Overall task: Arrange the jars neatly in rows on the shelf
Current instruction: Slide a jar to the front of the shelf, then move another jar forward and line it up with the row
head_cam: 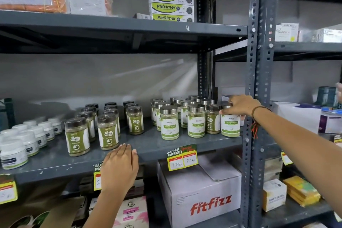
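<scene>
A: Nearest first; what is the left hand (120, 166) doing?

B: It is reaching up from below with the forearm rising steeply; the palm is facing the shelf (148, 146) and the fingers are lying loosely spread and nearly straight, their tips resting on the front edge; it is gripping nothing.

A: And just past those fingertips?

B: Two brown-lidded jars (92, 133) are standing right behind them at the front of their rows, with more of the same kind lining up further back; to the left of that hand, white tubs (20, 144) are running back in rows too; to its right, a yellow price tag (182, 157) is hanging off the shelf edge, above a fitfizz box (203, 196) on the level below.

A: The right hand (238, 106)?

B: The arm is stretching in from the right, crossing in front of the grey upright (259, 61), a thread band circling the wrist; the hand is coming down over a steel-lidded jar (230, 126), fingers curled around its lid and upper body, clasping it; the jar is standing upright on the shelf at the right end of the front row.

A: And beside that hand?

B: To its left, the other steel-lidded jars (183, 114) are standing in rows going back toward the wall, with one brown-lidded jar sitting among them just beside the held one.
</scene>
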`<state>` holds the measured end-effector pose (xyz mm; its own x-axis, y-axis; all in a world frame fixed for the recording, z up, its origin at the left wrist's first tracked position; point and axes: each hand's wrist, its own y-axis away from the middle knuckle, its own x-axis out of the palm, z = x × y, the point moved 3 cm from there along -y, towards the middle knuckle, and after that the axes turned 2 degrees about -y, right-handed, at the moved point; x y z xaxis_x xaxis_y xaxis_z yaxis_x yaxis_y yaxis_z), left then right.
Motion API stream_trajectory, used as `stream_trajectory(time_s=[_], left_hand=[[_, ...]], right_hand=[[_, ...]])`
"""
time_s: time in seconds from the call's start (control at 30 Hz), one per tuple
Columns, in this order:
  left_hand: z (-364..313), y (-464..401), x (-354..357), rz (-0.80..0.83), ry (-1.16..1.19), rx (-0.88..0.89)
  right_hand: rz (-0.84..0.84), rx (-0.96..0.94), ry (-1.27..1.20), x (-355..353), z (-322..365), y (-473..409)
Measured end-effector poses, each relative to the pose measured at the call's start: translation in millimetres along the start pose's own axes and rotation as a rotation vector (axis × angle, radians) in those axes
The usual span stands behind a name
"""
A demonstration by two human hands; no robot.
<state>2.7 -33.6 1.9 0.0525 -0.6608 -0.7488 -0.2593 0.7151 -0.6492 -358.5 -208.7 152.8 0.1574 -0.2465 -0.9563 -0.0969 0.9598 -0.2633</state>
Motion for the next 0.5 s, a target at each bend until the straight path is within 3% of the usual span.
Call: stream_trajectory(time_s=[0.27, 0.5], left_hand=[[-1, 2, -2, 0.009, -0.009, -0.008], [-2, 3, -2, 0.011, -0.025, -0.013]], right_hand=[[-0.067, -0.014, 0.091, 2, 1, 6], [-0.546, -0.233, 0.267, -27, 26, 10]])
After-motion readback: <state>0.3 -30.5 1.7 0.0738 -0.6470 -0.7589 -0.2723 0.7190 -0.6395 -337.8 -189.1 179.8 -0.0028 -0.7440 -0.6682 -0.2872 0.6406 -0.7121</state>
